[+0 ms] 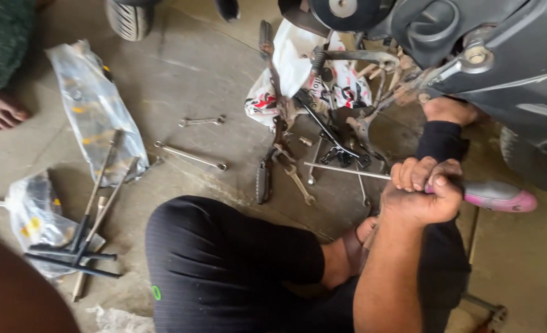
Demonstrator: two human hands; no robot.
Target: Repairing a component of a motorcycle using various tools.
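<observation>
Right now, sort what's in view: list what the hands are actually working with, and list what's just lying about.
In use:
right hand gripping the pink-handled screwdriver
left hand up at the scooter underside

Lying about:
spanners on the floor
plastic bags
black rods
foot peg

Soft, even daylight fills the scene, moderately bright, with no hard glare. Shadows on the concrete floor are faint and diffuse, deepest under the dark motorcycle body at upper right. The clear plastic bags give dull highlights. The picture is slightly soft overall, with mild motion blur. A blurred, out-of-focus dark shape fills the lower left corner.
</observation>
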